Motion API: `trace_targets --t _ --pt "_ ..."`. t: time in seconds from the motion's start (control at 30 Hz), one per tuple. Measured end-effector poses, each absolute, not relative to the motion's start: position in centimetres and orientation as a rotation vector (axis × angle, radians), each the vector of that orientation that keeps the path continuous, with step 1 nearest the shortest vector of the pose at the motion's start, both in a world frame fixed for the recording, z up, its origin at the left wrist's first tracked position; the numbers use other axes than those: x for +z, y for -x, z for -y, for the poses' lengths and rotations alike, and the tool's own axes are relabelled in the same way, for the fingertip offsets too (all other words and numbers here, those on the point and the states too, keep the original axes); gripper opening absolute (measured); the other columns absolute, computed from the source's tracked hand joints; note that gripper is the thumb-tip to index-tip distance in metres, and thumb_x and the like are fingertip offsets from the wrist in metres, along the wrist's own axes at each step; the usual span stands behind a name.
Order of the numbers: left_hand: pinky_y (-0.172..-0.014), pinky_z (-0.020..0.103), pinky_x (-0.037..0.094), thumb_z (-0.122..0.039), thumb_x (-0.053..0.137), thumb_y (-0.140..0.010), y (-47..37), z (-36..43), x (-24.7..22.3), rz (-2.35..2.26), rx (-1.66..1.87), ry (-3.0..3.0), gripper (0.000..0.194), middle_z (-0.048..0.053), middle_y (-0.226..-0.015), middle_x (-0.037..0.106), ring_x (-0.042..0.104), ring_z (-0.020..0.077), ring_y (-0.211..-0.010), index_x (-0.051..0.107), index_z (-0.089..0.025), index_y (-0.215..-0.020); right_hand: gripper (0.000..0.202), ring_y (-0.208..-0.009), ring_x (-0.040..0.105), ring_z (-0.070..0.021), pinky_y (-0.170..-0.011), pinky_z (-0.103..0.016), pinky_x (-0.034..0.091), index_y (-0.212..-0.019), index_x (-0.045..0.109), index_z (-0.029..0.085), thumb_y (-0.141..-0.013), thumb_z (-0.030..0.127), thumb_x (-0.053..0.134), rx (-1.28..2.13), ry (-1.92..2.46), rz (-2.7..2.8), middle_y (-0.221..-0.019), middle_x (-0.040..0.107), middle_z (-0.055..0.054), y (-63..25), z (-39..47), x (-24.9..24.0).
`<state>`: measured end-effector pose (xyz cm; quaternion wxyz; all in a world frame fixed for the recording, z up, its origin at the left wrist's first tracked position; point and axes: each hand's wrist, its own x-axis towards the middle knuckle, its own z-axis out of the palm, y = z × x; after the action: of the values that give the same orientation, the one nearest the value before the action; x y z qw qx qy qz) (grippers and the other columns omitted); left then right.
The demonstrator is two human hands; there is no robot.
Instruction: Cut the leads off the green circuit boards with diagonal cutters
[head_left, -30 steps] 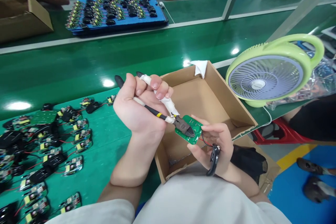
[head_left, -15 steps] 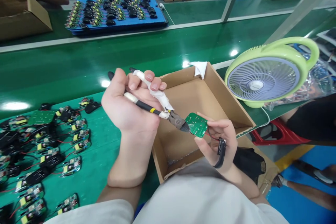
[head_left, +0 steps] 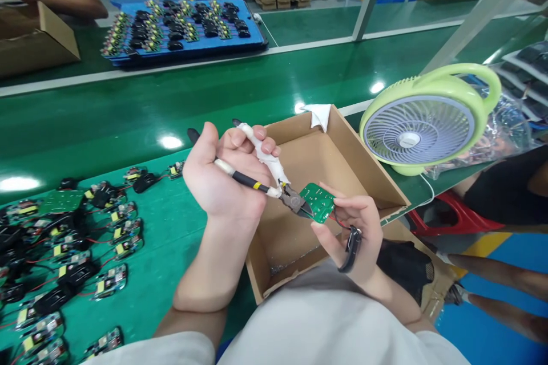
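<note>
My left hand point(head_left: 233, 174), palm up, grips a pair of diagonal cutters point(head_left: 246, 178) whose handles are wrapped in white and black tape. The cutter jaws meet the near-left edge of a green circuit board point(head_left: 317, 203); whether they close on a lead there is too small to tell. My right hand point(head_left: 357, 219) pinches that board by its right side, solder face up. Red and black wires run from the board towards a curved black piece point(head_left: 351, 248) against the right palm and wrist. Both hands are above an open cardboard box point(head_left: 295, 239) with small clippings at its near edge.
Several boards with black casings point(head_left: 77, 268) lie on the green mat point(head_left: 166, 239) at left. A green fan point(head_left: 422, 125) stands right of the box. Across the bench are a blue tray of boards point(head_left: 252, 43), another carton point(head_left: 57, 34) and a person's arm point(head_left: 64, 3).
The view has shifted slightly. My left hand and the cutters appear a little further right and lower, with the jaws still at the board's edge. My right hand keeps its hold.
</note>
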<state>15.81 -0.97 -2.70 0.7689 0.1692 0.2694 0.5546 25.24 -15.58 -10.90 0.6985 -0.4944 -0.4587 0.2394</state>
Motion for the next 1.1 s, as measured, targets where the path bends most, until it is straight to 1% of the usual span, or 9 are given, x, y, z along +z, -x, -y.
trace_targets --t 0.17,0.33,0.43,0.6,0.73,0.97,1.1 --pt "-0.054 0.029 0.046 -0.053 0.023 -0.101 -15.72 0.98 -2.82 -0.574 1.231 -0.366 0.062 0.008 -0.071 0.048 0.049 0.0137 -0.056 0.038 -0.016 -0.055 0.038 -0.121 0.07 -0.0271 -0.091 -0.037 0.065 -0.112 0.054 0.023 -0.086 0.011 0.078 0.553 1.108 1.024 -0.134 0.068 -0.019 -25.3 15.62 -10.8" --pt "-0.054 0.028 0.045 -0.053 0.021 -0.101 -15.85 1.13 -2.64 -0.585 1.217 -0.371 0.061 0.008 -0.07 0.048 0.048 0.0139 -0.055 0.037 -0.016 -0.055 0.037 -0.119 0.071 -0.0267 -0.089 -0.036 0.066 -0.111 0.054 0.023 -0.085 0.01 0.078 0.546 1.118 1.029 -0.132 0.069 -0.02 -25.37 15.47 -10.69" --pt "-0.052 0.027 0.044 -0.052 0.02 -0.102 -15.94 1.18 -2.6 -0.576 1.202 -0.376 0.059 0.007 -0.068 0.046 0.045 0.0132 -0.054 0.031 -0.016 -0.056 0.039 -0.121 0.07 -0.0268 -0.088 -0.035 0.066 -0.11 0.054 0.023 -0.084 0.01 0.079 0.537 1.116 1.048 -0.131 0.071 -0.02 -25.36 15.34 -10.55" --pt "-0.048 0.024 0.039 -0.042 0.024 -0.102 -15.85 1.12 -2.58 -0.58 1.229 -0.365 0.05 0.004 -0.062 0.036 0.038 0.0114 -0.049 0.018 -0.018 -0.059 0.04 -0.121 0.07 -0.028 -0.088 -0.035 0.066 -0.111 0.055 0.022 -0.083 0.01 0.081 0.567 1.105 1.067 -0.132 0.07 -0.02 -25.22 15.35 -10.55" --pt "-0.045 0.023 0.035 -0.038 0.025 -0.103 -15.72 1.16 -2.42 -0.568 1.274 -0.35 0.047 0.002 -0.059 0.033 0.035 0.0108 -0.046 0.015 -0.018 -0.061 0.039 -0.125 0.067 -0.0279 -0.093 -0.038 0.065 -0.113 0.053 0.023 -0.086 0.008 0.077 0.632 1.111 1.079 -0.136 0.067 -0.019 -25.14 15.5 -10.97" --pt "-0.044 0.023 0.032 -0.035 0.025 -0.103 -15.63 1.24 -2.14 -0.548 1.315 -0.315 0.049 0.002 -0.056 0.035 0.033 0.0096 -0.042 0.014 -0.018 -0.059 0.033 -0.12 0.071 -0.0252 -0.092 -0.034 0.064 -0.109 0.053 0.023 -0.087 0.013 0.077 0.681 1.099 1.036 -0.133 0.07 -0.019 -24.99 15.26 -10.88" --pt "-0.043 0.023 0.032 -0.035 0.024 -0.103 -15.68 1.28 -2.02 -0.547 1.337 -0.311 0.049 0.002 -0.055 0.035 0.033 0.0093 -0.041 0.014 -0.018 -0.058 0.031 -0.119 0.071 -0.0253 -0.09 -0.033 0.065 -0.108 0.053 0.022 -0.088 0.019 0.078 0.677 1.129 1.021 -0.129 0.072 -0.02 -24.92 15.24 -10.68"
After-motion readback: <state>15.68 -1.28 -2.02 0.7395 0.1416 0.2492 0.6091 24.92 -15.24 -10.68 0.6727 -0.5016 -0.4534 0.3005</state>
